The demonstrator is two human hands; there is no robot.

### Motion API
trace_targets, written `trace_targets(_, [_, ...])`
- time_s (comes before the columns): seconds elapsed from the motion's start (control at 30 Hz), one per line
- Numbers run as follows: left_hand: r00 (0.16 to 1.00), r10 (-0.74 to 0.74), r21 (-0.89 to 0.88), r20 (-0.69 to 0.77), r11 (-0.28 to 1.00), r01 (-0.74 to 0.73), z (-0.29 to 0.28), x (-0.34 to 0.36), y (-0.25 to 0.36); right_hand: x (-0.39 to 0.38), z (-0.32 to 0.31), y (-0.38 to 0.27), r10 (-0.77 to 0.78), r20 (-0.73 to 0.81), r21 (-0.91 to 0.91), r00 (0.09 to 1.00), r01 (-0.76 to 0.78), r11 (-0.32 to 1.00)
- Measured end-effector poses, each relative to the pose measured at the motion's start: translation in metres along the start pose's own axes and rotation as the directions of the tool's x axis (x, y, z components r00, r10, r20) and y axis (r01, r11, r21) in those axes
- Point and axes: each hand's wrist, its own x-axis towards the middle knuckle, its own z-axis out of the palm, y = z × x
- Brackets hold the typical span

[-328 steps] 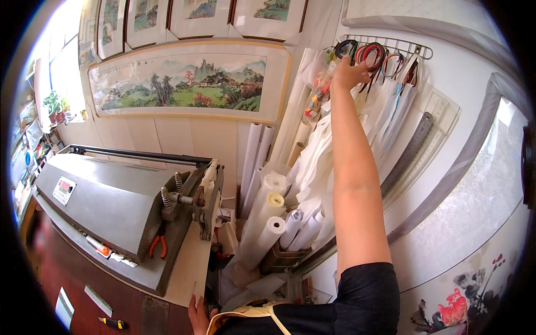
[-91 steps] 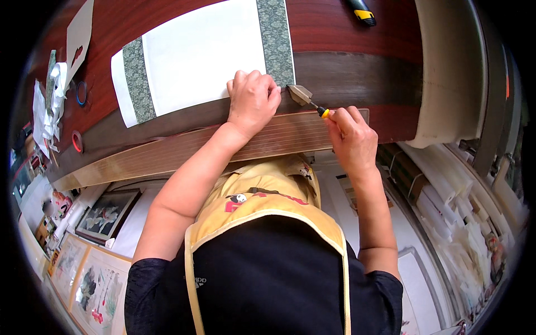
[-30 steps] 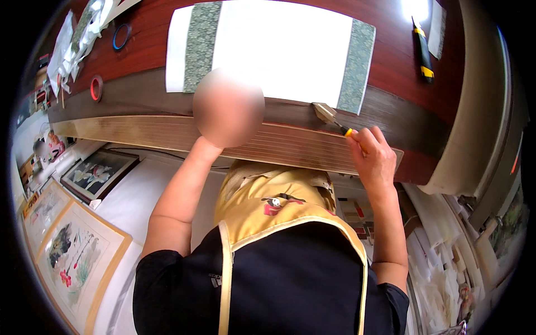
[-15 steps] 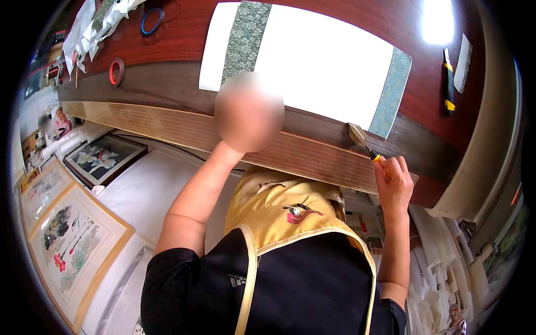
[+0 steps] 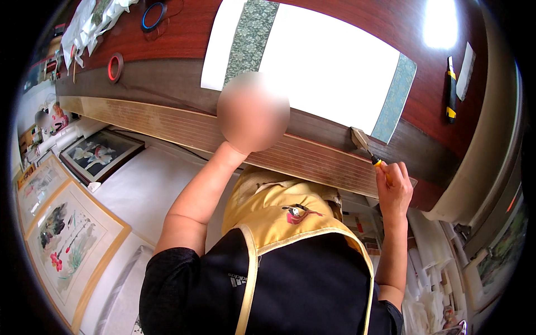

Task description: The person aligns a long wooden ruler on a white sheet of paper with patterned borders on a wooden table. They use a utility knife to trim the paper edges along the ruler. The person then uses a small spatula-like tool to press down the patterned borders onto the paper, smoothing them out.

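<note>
right hand (image 5: 395,187): closed on yellow-handled tool (image 5: 363,143), head at near edge of white sheet (image 5: 332,67) | left hand (image 5: 254,114): blurred, grip can't tell, near left green band (image 5: 251,42) | sheet flat on table (image 5: 187,33)

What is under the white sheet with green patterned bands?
The white sheet lies over the red-brown tabletop and a dark strip, both visible around its edges. Whatever lies directly beneath it is covered; the blurred left hand also hides part of its near edge.
</note>
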Motion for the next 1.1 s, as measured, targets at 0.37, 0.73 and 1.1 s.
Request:
trace_targets(0.37, [0.994,-0.086,0.067,0.064,0.994,0.081,0.006,-0.017,-0.007,0.03,0.011,-0.033,-0.08,0.085,0.081,0.993,0.073,0.994])
trace_targets(0.73, [0.984,-0.164,0.048,0.071,0.986,0.161,0.018,-0.04,-0.016,0.064,0.045,-0.099,-0.238,0.138,0.011,0.961,0.239,0.971])
trace_targets(1.1, [0.999,0.028,0.129,-0.019,0.991,-0.025,-0.024,-0.056,-0.104,0.067,0.046,-0.112,-0.217,0.138,-0.041,0.966,0.224,0.974])
